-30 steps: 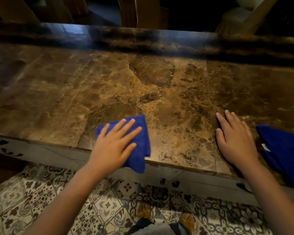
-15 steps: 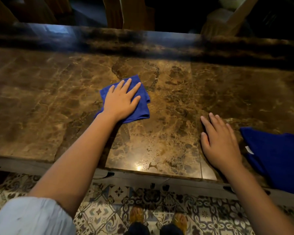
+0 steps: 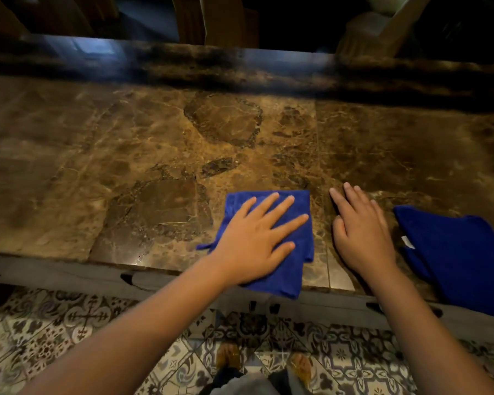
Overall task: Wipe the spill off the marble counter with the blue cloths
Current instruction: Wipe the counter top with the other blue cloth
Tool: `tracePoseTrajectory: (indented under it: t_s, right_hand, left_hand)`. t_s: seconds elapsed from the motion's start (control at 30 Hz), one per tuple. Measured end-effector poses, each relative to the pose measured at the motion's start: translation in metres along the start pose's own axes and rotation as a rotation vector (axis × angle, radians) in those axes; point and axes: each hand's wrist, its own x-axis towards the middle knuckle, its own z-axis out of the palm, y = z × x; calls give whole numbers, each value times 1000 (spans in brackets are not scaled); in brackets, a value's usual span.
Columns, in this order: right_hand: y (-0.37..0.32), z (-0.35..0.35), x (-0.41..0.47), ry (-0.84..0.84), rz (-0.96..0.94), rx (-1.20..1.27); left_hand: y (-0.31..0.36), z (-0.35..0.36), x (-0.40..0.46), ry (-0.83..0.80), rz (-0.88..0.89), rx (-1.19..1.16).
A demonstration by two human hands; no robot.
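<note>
Blue cloths are being counted as two on the marble counter. One folded cloth is being pressed flat under the left hand, at the counter's near edge, with its lower corner being let hang over that edge. The left hand's fingers are being held spread and flat on the fabric, palm down; nothing is being pinched. The second cloth is being left lying to the right of the right hand, also at the near edge, partly draped over it, close to the hand but no contact is being shown. A small white tag is being shown on its left side. The right hand is being rested flat on bare marble, between the two cloths, fingers together and extended toward the counter's far side, holding nothing. A narrow strip of counter is being left showing between the right hand and the folded cloth. Two hands and two bare forearms are being seen. Wet sheen or a spill cannot be told apart from the stone's gloss. Below the counter's near edge, patterned floor tiles and two feet are being shown.
</note>
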Motion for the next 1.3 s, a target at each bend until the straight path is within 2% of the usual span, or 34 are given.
tracePoseTrajectory:
  t_s: [0.17, 0.33, 0.43, 0.5, 0.57, 0.63, 0.8, 0.97, 1.03, 1.2, 1.3]
  right_hand:
    - [0, -1, -1, -5, -11, 7]
    - [2, -1, -2, -7, -22, 14]
    - [3, -1, -2, -12, -21, 14]
    - [4, 0, -2, -10, -22, 16]
    - [4, 0, -1, -3, -28, 21]
    - [4, 1, -1, 7, -29, 30]
    - [4, 2, 0, 20, -17, 72]
    - [5, -7, 1, 101, 15, 344]
    - [5, -9, -1, 98, -4, 362]
    - [9, -21, -6, 126, -77, 310]
    - [22, -34, -10, 174, -84, 214]
  left_hand:
    - [24, 1, -47, -17, 67, 85]
    - [1, -5, -67, -48, 49, 87]
    - [-36, -13, -57, -46, -131, -10]
    - [-58, -16, -38, -6, -281, -6]
    - [-64, -16, -11, 3, -355, 26]
    - [-51, -14, 12, -3, -333, 36]
    - [11, -2, 11, -10, -118, 10]
    - [40, -1, -3, -82, 13, -38]
    - [42, -3, -11, -95, 10, -20]
    - [47, -12, -20, -152, -122, 4]
    - [52, -21, -16, -67, -67, 3]
